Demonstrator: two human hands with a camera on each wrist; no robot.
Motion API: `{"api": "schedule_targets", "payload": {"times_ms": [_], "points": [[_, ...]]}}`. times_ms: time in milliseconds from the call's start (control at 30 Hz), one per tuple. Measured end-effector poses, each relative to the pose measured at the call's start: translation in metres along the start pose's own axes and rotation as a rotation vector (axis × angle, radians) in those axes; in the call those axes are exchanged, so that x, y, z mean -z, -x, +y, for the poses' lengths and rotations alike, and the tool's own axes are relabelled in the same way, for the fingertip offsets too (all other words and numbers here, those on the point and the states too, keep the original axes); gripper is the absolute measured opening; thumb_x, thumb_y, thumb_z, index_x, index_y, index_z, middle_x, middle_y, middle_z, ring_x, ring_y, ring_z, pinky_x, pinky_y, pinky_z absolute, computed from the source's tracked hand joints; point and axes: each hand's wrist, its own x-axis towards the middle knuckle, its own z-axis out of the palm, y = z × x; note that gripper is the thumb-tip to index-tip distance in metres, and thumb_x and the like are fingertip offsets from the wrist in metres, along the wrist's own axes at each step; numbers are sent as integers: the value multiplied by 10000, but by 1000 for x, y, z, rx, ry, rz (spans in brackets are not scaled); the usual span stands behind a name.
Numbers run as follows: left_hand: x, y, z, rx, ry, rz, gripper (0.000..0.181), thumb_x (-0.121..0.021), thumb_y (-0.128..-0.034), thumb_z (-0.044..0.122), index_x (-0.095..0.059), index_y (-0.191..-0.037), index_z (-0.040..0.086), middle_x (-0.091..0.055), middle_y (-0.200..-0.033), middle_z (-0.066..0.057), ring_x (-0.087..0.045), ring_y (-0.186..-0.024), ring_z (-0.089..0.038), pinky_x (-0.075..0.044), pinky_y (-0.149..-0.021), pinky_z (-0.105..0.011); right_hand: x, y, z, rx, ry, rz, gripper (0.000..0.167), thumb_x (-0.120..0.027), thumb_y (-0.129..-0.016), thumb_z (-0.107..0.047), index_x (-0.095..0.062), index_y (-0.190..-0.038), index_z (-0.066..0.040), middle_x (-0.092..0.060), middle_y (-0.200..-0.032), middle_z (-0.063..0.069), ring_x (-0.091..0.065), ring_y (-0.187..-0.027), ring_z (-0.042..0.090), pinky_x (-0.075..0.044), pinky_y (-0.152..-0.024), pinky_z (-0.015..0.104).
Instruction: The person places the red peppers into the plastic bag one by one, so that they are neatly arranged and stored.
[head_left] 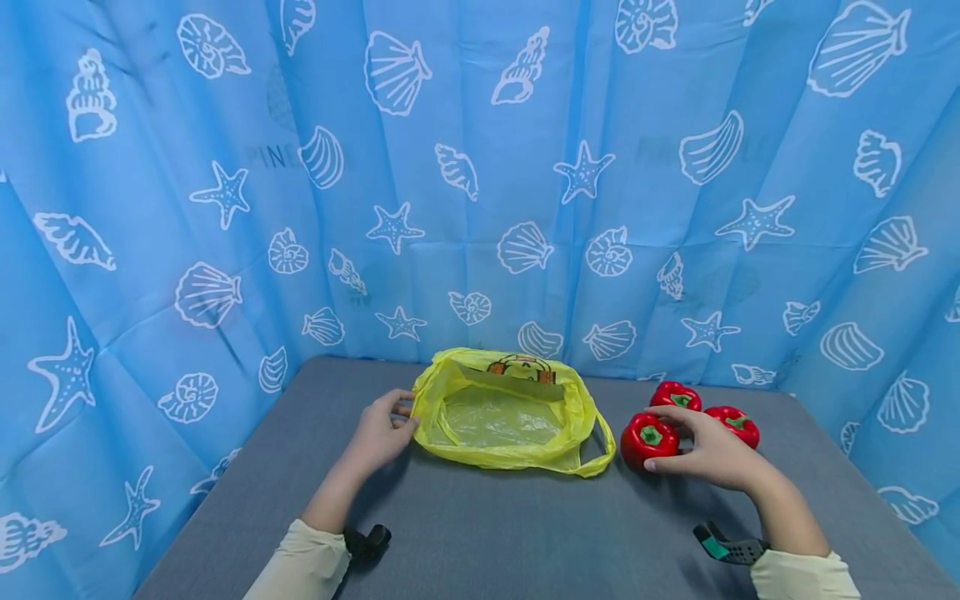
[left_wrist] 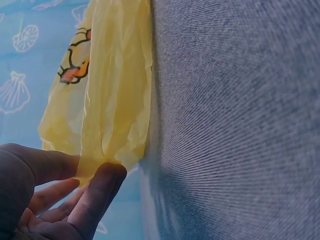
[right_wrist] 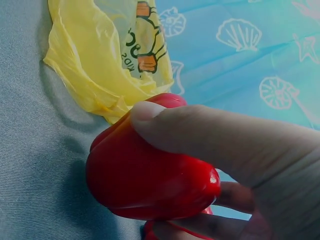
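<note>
The left hand (head_left: 384,427) is pinching a yellow bag (head_left: 480,456) while the right hand (head_left: 711,450) is gripping a red pepper (head_left: 639,443).

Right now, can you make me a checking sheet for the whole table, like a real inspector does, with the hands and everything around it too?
Surface: gray table, looks flat.
Bag: yellow bag, mouth open, cartoon print on it.
Peppers: three red ones with green stems; front pepper is held, back pepper sits behind it, side pepper is partly behind the right hand.
Clutter: nothing seen.
Left hand: pinches the bag's edge between thumb and finger.
Right hand: grips the front pepper; can't tell if that pepper touches the table.
Cables: nothing seen.
Surroundings: blue curtain with white shells and starfish.
</note>
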Motion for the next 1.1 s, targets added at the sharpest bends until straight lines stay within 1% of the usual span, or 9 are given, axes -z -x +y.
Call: {"api": "schedule_targets", "payload": {"times_ms": [233,467,700,867,1000,1100], "points": [[1,-2,-3,16,-6,-4,394,-700,-1008,104,-638,-1395,67,-731,-1170,-146,-737,-946,-224,-637,-762,-380,-1,1,-3,4,23,30,989,-967,-735,-435,-510,-1508,-21,-597,-1395,280,-583,-1230,465,-658,-739,432],[0,-2,-4,4,-5,-3,399,-701,-1003,97,-637,-1395,62,-728,-1166,-143,-737,-946,-222,-636,-759,-381,-2,2,-8,25,29,68,950,-954,-756,-437,-528,-1507,-40,-589,-1408,287,-570,-1250,491,-662,-743,441],[2,-1,-2,-4,-2,3,400,-705,-999,94,-639,-1392,59,-726,-1178,-151,-741,-961,-235,-640,-775,-388,-3,2,-13,49,15,94,895,-941,-784,-422,-546,-1497,-52,-600,-1395,262,-592,-1226,449,-661,-750,431],[2,1,-1,0,9,0,393,-705,-1002,90,-642,-1389,60,-725,-1177,-151,-735,-954,-223,-636,-763,-378,-2,2,-15,70,13,113,853,-934,-800,-409,-560,-1483,-62,-614,-1381,242,-616,-1197,412,-661,-750,428],[2,1,1,-1,9,1,392,-711,-998,86,-648,-1385,60,-727,-1169,-150,-733,-946,-224,-634,-755,-374,-1,3,-17,87,-2,117,824,-924,-817,-395,-562,-1483,-73,-614,-1386,226,-625,-1190,388,-659,-752,396],[2,-1,3,-23,8,2,392,-708,-998,75,-646,-1385,46,-731,-1165,-157,-744,-957,-249,-642,-771,-393,0,2,-20,113,-28,121,809,-919,-831,-368,-555,-1492,-78,-611,-1398,222,-633,-1200,384,-661,-760,366]]}}
